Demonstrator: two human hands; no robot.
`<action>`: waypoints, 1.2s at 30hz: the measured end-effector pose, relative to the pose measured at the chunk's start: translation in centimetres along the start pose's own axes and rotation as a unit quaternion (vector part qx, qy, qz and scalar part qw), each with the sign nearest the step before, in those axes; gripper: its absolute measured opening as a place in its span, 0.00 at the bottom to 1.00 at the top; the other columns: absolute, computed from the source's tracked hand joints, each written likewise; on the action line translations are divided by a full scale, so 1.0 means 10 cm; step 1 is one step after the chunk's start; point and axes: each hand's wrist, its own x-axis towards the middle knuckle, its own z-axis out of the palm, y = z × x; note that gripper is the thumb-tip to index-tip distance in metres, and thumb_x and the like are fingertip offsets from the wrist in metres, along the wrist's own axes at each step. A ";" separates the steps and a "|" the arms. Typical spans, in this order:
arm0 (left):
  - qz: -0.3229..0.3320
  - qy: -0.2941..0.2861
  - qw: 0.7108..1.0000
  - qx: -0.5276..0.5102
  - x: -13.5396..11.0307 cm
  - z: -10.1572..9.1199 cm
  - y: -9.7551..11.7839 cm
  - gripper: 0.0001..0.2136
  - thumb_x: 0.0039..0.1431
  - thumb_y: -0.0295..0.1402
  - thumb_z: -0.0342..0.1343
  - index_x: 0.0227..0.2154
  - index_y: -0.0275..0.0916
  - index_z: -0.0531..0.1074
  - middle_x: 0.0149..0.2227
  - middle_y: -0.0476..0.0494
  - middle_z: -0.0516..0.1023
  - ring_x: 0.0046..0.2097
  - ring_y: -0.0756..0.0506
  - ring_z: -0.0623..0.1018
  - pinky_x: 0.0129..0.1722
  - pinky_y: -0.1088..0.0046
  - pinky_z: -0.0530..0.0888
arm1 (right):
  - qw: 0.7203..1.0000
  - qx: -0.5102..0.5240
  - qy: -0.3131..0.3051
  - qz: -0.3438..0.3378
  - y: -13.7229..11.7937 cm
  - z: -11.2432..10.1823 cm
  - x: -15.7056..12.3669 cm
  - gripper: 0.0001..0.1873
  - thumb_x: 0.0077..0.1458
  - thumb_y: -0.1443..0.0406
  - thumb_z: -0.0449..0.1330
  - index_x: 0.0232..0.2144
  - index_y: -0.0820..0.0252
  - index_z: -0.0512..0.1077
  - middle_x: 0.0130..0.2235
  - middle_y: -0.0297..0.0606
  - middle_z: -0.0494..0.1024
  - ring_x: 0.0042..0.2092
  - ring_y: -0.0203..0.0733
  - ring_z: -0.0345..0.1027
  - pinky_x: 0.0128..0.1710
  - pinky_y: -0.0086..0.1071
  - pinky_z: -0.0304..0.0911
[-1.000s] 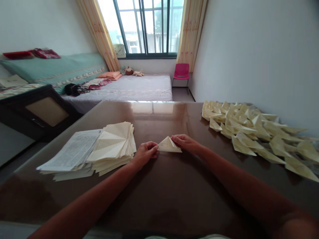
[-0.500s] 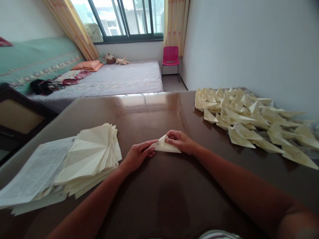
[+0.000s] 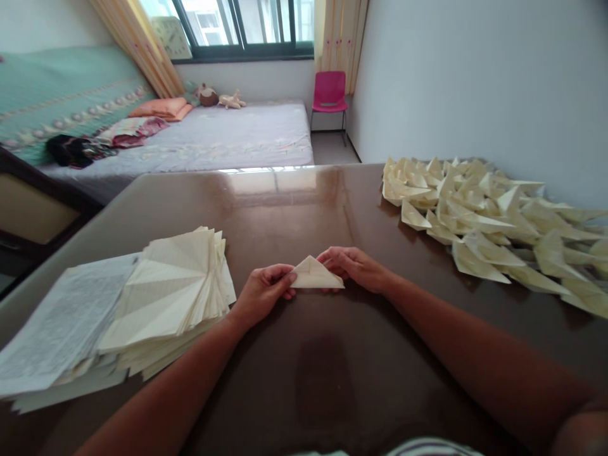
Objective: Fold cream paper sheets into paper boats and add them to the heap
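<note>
A small cream folded paper triangle (image 3: 313, 275) lies on the dark brown table (image 3: 304, 367) in front of me. My left hand (image 3: 266, 290) pinches its left corner with thumb and fingers closed. On the triangle's right side, my right hand (image 3: 354, 266) grips the paper with curled fingers. Left of my hands sits a stack of creased cream sheets (image 3: 175, 294), overlapping a pile of printed pages (image 3: 61, 323).
A heap of several finished cream folded paper shapes (image 3: 489, 221) covers the table's right side by the white wall. Beyond the table are a bed (image 3: 223, 136), a pink chair (image 3: 330, 95), curtains and a window. A dark cabinet (image 3: 28, 215) stands at left.
The view has tilted down and swung a little. Both hands kept hold of the paper triangle, which now lies flatter with its tip pointing up.
</note>
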 end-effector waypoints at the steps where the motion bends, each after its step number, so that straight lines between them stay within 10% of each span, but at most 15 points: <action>1: -0.008 0.013 1.000 -0.021 0.00 0.00 0.00 0.17 0.52 0.42 0.61 0.38 0.34 0.76 0.23 0.49 0.76 0.24 0.52 0.74 0.25 0.80 0.72 | 0.999 0.040 -0.011 0.013 -0.01 -0.03 0.00 0.31 0.60 0.43 0.44 0.43 0.61 0.70 0.34 0.41 0.79 0.31 0.40 0.73 0.29 0.32 0.68; 22: 0.014 0.095 0.984 -0.148 0.02 -0.02 -0.07 0.13 0.49 0.36 0.66 0.37 0.36 0.77 0.30 0.51 0.79 0.28 0.53 0.77 0.27 0.83 0.76 | 0.998 0.062 -0.015 -0.018 -0.03 -0.14 -0.02 0.26 0.47 0.55 0.67 0.46 0.62 0.70 0.35 0.38 0.79 0.32 0.35 0.73 0.27 0.25 0.65; 28: 0.017 0.093 0.985 -0.141 0.02 -0.02 -0.08 0.14 0.49 0.36 0.65 0.38 0.36 0.77 0.31 0.50 0.79 0.28 0.53 0.78 0.27 0.82 0.77 | 0.996 0.020 0.063 -0.066 0.00 -0.05 0.00 0.21 0.53 0.56 0.62 0.46 0.59 0.64 0.26 0.30 0.77 0.26 0.33 0.71 0.23 0.24 0.61; 36: 0.041 0.111 0.985 -0.126 0.04 -0.05 -0.17 0.14 0.50 0.36 0.65 0.40 0.36 0.77 0.32 0.49 0.80 0.29 0.52 0.78 0.28 0.81 0.78 | 0.968 -0.111 0.177 -0.141 0.02 0.00 -0.01 0.09 0.52 0.60 0.62 0.34 0.57 0.68 0.44 0.37 0.79 0.30 0.33 0.73 0.29 0.27 0.68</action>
